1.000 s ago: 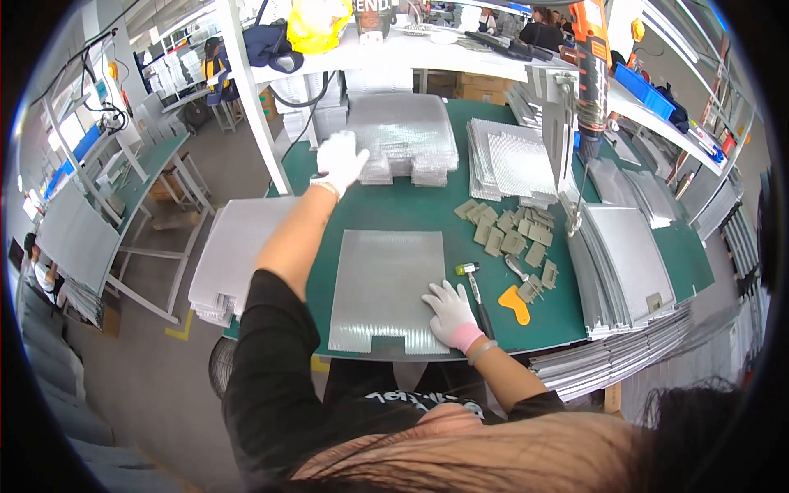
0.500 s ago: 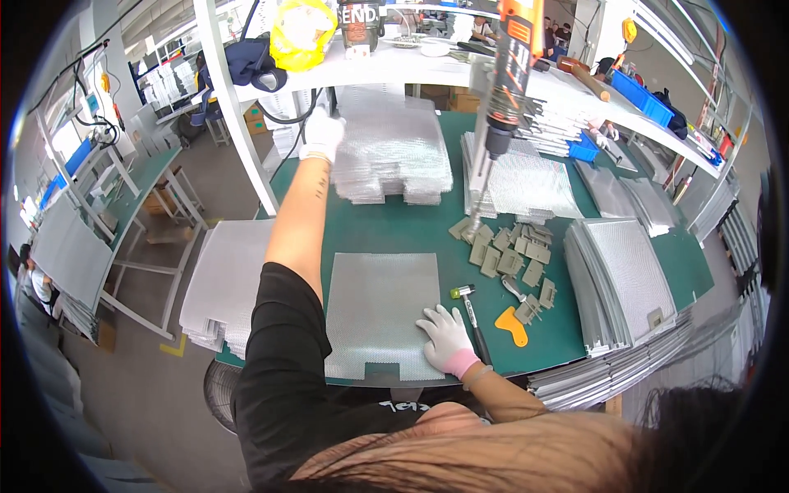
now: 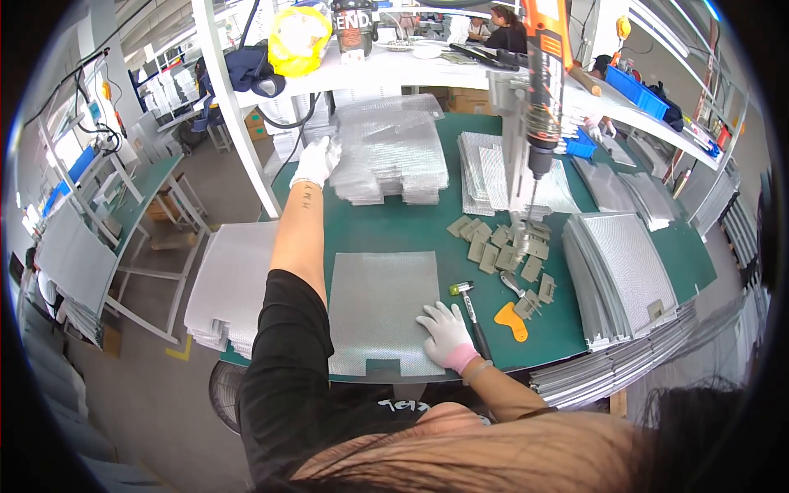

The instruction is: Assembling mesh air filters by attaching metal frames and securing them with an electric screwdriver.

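Note:
My left hand (image 3: 316, 160), in a white glove, reaches far forward and touches the left edge of a stack of clear bubble-wrap sheets (image 3: 390, 148) at the back of the green table (image 3: 427, 226). My right hand (image 3: 446, 333), also gloved, lies flat with fingers spread on the right edge of a perforated metal sheet (image 3: 380, 308) lying near the table's front edge. A small hammer (image 3: 468, 302) lies just right of that hand.
Several small grey brackets (image 3: 505, 246) and an orange scraper (image 3: 511, 319) lie right of the sheet. Stacks of metal sheets (image 3: 616, 275) stand at the right, another pile (image 3: 230, 283) on the left. A hanging powered screwdriver (image 3: 542, 90) dangles over the table. A white post (image 3: 238, 115) rises at the left.
My left arm has stretched farther forward and left, onto the edge of the bubble-wrap stack. My right hand has stayed on the metal sheet. The view has tilted forward.

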`<state>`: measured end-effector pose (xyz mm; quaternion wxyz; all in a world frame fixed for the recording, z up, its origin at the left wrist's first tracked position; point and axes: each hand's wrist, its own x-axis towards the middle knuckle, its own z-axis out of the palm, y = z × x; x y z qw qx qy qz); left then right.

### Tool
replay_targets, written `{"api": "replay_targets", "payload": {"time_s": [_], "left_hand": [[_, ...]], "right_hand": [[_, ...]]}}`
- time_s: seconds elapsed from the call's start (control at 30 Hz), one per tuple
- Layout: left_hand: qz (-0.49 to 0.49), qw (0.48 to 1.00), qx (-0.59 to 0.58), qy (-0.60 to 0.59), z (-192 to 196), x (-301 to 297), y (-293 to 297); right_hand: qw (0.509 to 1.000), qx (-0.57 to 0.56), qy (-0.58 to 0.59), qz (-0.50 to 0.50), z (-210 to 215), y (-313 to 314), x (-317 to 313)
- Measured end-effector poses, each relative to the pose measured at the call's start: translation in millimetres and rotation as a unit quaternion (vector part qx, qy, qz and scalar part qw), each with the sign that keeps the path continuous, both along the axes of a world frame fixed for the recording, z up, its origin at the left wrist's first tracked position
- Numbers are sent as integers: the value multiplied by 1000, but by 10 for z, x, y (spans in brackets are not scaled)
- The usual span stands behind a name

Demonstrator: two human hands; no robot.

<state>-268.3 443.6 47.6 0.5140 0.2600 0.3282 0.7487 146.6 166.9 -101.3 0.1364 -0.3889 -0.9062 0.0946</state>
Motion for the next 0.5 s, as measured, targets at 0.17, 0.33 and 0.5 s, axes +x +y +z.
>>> {"api": "replay_targets", "payload": {"time_s": [0.17, 0.33, 0.5], "left_hand": [[10, 990, 135, -29, -12, -157, -27], [46, 996, -3, 72, -40, 114, -151], [45, 996, 71, -27, 14, 153, -230]], "right_hand": [[1000, 5, 8, 17, 24, -8, -58], [1000, 4, 8, 3, 20, -2, -22], [1000, 4, 2, 1, 36, -16, -29]]}}
